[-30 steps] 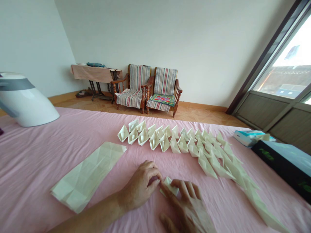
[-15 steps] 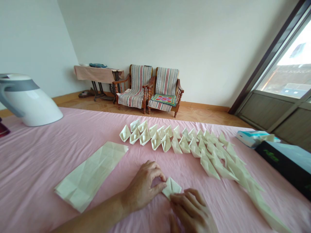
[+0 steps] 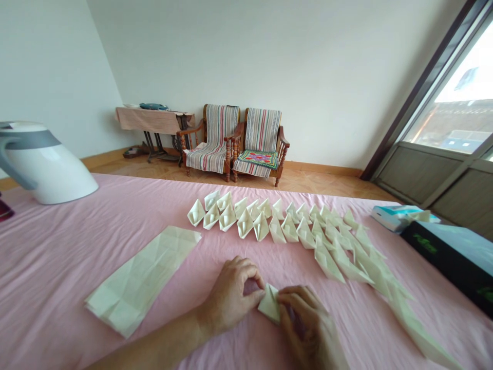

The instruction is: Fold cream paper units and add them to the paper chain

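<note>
A small square of folded pale paper (image 3: pixel 269 304) lies between my two hands, low in the middle of the view. My left hand (image 3: pixel 234 288) pinches its left corner between thumb and fingertips. On the opposite side my right hand (image 3: pixel 308 324) grips the right edge, its fingers covering that part of the paper. Beyond them stand several folded paper boats (image 3: pixel 260 226) in rows, and the rows curve toward me on the right. To the left of my left hand rests a stack of flat creased paper sheets (image 3: pixel 144 277).
A pink cloth (image 3: pixel 50 257) covers the surface. At the left stands a white and grey jug (image 3: pixel 61 172). A tissue box (image 3: pixel 396 217) and a black box (image 3: pixel 431 246) sit at the right. Two wooden armchairs (image 3: pixel 258 139) are against the far wall.
My right hand has shifted from the paper's lower edge up to its right corner. My left hand keeps its pinch on the left corner. The view has moved slightly.
</note>
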Motion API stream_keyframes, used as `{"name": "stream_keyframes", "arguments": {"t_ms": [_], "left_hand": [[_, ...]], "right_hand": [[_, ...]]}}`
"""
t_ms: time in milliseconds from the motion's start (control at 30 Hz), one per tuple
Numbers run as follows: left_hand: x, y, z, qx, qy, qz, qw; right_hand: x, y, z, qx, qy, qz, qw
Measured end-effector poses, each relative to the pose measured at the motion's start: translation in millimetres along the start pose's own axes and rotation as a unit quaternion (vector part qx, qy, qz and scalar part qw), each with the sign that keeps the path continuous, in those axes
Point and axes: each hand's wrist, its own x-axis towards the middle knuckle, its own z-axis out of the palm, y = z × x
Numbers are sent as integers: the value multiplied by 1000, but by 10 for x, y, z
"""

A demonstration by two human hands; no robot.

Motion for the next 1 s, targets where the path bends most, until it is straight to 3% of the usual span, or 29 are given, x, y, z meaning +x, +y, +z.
{"name": "stream_keyframes", "arguments": {"t_ms": [100, 233, 400, 600, 800, 900, 1000], "left_hand": [[-9, 7, 6, 7, 2, 0, 1000], [-18, 12, 0, 12, -4, 12, 1000], [-22, 26, -32, 20, -26, 29, 999], [-21, 18, -38, 2, -26, 20, 999], [-38, 34, -3, -117, 5, 21, 993], [-40, 41, -17, -138, 29, 38, 989], [-34, 32, -54, -122, 72, 51, 989]], "right_hand": [[10, 30, 37, -47, 14, -6, 999], [8, 33, 16, -110, -20, -26, 993], [-18, 53, -26, -140, -1, -76, 987], [-62, 135, 24, -91, 7, -1, 996], [-87, 119, 81, -35, 5, 44, 998], [-47, 66, 56, -29, 64, 69, 995], [53, -19, -36, -35, 139, 30, 989]]}}
